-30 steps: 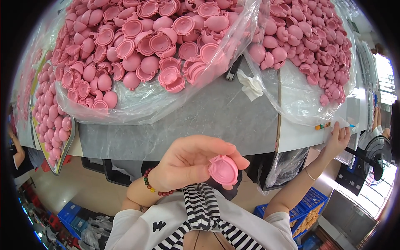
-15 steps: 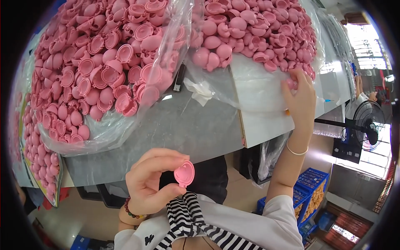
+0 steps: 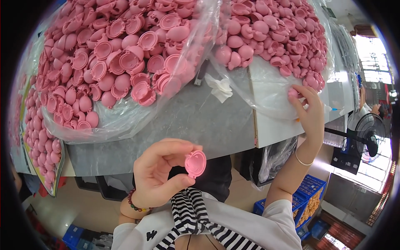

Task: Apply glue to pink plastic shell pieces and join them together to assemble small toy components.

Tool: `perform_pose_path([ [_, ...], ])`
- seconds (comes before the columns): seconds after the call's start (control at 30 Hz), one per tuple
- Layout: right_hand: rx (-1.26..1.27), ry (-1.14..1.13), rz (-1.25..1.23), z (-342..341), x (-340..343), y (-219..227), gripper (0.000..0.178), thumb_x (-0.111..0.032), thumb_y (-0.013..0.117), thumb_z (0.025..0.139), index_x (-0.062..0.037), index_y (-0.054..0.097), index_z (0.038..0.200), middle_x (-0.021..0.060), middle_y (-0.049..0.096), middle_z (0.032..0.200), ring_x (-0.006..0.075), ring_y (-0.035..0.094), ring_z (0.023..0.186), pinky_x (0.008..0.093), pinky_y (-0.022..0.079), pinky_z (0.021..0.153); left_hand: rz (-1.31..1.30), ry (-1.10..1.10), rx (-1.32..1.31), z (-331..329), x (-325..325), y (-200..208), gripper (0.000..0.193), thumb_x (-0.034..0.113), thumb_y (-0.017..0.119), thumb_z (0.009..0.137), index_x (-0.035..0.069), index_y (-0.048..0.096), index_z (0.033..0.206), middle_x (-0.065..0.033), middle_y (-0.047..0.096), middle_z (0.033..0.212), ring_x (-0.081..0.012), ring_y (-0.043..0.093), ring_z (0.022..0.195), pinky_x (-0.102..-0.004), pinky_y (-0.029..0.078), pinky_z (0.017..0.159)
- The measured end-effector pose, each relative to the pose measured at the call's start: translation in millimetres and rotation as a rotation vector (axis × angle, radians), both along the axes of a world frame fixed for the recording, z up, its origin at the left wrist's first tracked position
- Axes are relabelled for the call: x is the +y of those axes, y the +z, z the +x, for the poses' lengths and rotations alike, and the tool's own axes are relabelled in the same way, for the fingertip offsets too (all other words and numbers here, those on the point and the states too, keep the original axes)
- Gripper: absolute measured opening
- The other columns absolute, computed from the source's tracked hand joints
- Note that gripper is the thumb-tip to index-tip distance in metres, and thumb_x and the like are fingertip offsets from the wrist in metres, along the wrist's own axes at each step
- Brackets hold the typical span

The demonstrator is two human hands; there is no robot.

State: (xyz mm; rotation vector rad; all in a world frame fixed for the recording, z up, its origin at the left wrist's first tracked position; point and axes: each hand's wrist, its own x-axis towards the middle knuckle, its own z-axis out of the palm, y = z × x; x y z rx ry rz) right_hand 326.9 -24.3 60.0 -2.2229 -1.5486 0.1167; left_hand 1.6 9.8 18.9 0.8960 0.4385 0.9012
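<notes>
Near my chest, my left hand pinches a pink hollow half-shell between thumb and fingers, its ringed inner side facing up. My right hand reaches out to the right end of the table, closed on another small pink piece. That hand is just below the edge of the right pile of pink pieces, over a white board. A larger pile of pink cup-like shells lies on a clear plastic sheet to the left.
A crumpled white tissue lies on the grey table beside a dark flat tool. Blue crates with tan pieces stand on the floor at the right, below a black fan. Black bins sit under the table edge.
My right hand has drawn back slightly from the pile with a pink piece in its fingers. The left hand still holds its half-shell. The whole view has shifted a little.
</notes>
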Motion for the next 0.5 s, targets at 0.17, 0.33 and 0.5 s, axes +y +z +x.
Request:
perform_pose_path([
  [0.17, 0.325, 0.151, 0.578, -83, -20, 3, 0.028, -0.005, 0.071, 0.063, 0.0035, 0.062, 0.088, 0.0115, 0.06, 0.083, 0.0177, 0.056, 0.069, 0.0269, 0.043, 0.056, 0.109, -0.048, 0.005, 4, -1, -3, 0.038, -0.009, 0.064, 0.07, -0.008, 0.051, 0.105, -0.0198, 0.049, 0.111, -0.0221, 0.055, 0.097, -0.0312, 0.047, 0.083],
  [0.33, 0.628, 0.617, 0.359, -137, -17, -9, 0.036, -0.01, 0.078, 0.056, -0.0001, 0.063, 0.087, 0.0117, 0.06, 0.087, 0.0176, 0.059, 0.069, 0.0241, 0.047, 0.058, 0.282, -0.006, 0.179, 10, -3, -4, 0.037, -0.002, 0.071, 0.065, -0.003, 0.058, 0.099, -0.0165, 0.058, 0.101, -0.0178, 0.061, 0.082, -0.0264, 0.048, 0.072],
  [0.5, 0.739, 0.632, 0.376, -140, -18, -23, 0.037, -0.007, 0.077, 0.058, 0.0, 0.062, 0.092, 0.0125, 0.059, 0.091, 0.0172, 0.06, 0.071, 0.0235, 0.049, 0.06, 0.394, -0.002, 0.247, 11, -2, -6, 0.037, -0.002, 0.07, 0.065, -0.002, 0.059, 0.1, -0.0161, 0.058, 0.101, -0.018, 0.061, 0.08, -0.0263, 0.049, 0.07],
])
